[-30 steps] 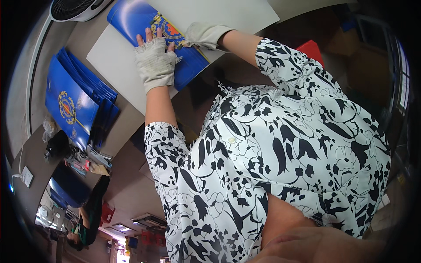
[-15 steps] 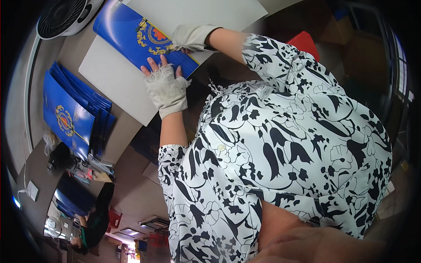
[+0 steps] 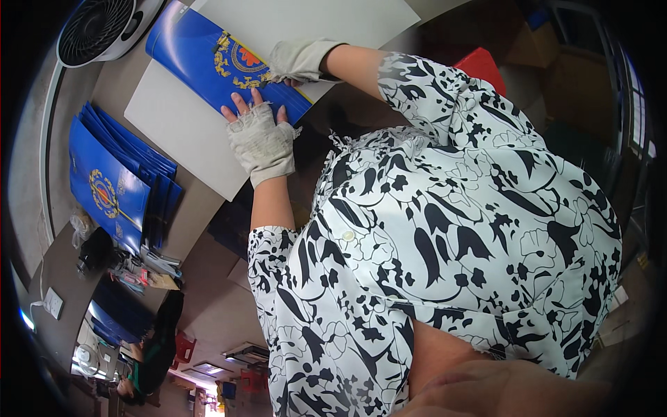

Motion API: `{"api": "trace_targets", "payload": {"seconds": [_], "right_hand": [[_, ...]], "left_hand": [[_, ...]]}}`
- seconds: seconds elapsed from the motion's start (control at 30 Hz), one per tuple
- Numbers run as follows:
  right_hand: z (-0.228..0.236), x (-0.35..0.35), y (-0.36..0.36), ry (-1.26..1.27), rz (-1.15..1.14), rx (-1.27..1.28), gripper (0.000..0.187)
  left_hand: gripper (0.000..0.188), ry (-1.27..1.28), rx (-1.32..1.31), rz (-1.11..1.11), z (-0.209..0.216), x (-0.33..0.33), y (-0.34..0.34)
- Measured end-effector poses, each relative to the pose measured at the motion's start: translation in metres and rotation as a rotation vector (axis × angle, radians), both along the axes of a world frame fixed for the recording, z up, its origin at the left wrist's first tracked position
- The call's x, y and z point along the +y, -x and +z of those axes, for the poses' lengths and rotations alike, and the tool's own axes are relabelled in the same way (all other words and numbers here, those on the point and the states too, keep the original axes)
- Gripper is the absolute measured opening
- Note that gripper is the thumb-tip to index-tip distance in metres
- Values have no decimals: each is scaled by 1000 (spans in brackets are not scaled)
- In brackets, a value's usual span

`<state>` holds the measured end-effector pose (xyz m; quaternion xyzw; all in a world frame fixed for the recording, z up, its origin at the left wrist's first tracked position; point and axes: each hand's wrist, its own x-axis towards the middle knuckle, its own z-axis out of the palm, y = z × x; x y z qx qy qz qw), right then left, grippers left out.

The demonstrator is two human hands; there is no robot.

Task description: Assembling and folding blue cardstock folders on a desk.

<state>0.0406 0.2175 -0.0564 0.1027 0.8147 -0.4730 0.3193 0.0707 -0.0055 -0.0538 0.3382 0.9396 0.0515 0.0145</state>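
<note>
A glossy blue folded sheet [image 3: 191,52] with a gold ring emblem and a red centre lies over a large white board [image 3: 167,115]. My left hand [image 3: 262,139], in a frayed pale fingerless glove, rests flat on its near part with the fingers spread. At the sheet's right edge, beside the emblem, is my right hand [image 3: 300,61], gloved the same way. Its fingers are curled under and pressed to the sheet's edge; what they hold, if anything, is hidden.
Several blue folders [image 3: 111,181] with the same emblem stand stacked at the left of the table. A black and white fan [image 3: 97,31] stands at the far left corner. Clutter [image 3: 139,271] lies beyond the stack. Another person [image 3: 153,361] works farther off. Something red [image 3: 481,69] is at right.
Both hands have shifted very slightly left along with the view. The blue sheet lies as before, with my left hand still flat on it.
</note>
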Motion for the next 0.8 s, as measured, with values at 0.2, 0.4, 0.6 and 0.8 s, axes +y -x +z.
{"api": "trace_targets", "payload": {"seconds": [0.2, 0.4, 0.6, 0.8], "right_hand": [[-6, 4, 4, 19, 1, -41, 40], [-5, 5, 5, -25, 55, -30, 39], [-5, 0, 5, -103, 41, -27, 35], [18, -17, -23, -574, 0, 279, 42]], "left_hand": [[71, 8, 16, -8, -1, 2, 1], [71, 22, -4, -6, -3, 4, 3], [72, 41, -3, -9, -2, 6, 3], [73, 5, 21, -6, -9, 2, 0]]}}
